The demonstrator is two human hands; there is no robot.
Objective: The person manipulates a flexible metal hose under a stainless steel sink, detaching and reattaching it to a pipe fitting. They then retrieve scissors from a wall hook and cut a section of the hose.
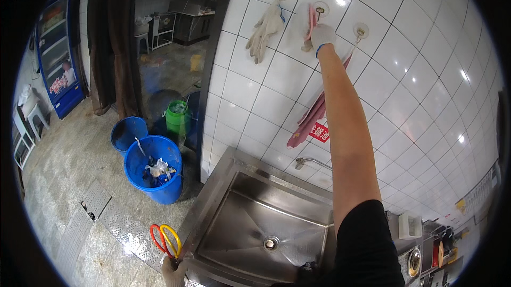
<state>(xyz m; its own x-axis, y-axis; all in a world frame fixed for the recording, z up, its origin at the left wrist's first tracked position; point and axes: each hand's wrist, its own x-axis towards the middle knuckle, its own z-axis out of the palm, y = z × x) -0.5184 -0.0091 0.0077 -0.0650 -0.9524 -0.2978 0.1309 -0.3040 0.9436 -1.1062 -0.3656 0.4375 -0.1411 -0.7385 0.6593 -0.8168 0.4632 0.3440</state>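
Note:
High on the tiled wall, my right hand (pixel 323 36), in a white glove with a blue cuff, is at a small pink cloth (pixel 311 21) hanging from the middle hook (pixel 320 9). The fingers look closed round the cloth, though they are partly hidden. Low at the left corner of the sink, my left hand (pixel 173 272), also gloved, grips scissors (pixel 166 240) with one red and one yellow handle loop pointing up. The blades are hidden by the hand. Below my right arm is a steel sink (pixel 234 223) with a round drain.
A pair of white gloves (pixel 264 30) hangs on the left hook; a long pink cloth (pixel 311 119) hangs from the right one. A tap (pixel 306 162) juts over the sink. Blue bins (pixel 155 186) and a green barrel (pixel 177 119) stand left, near a doorway. A fridge (pixel 58 53) stands farther off.

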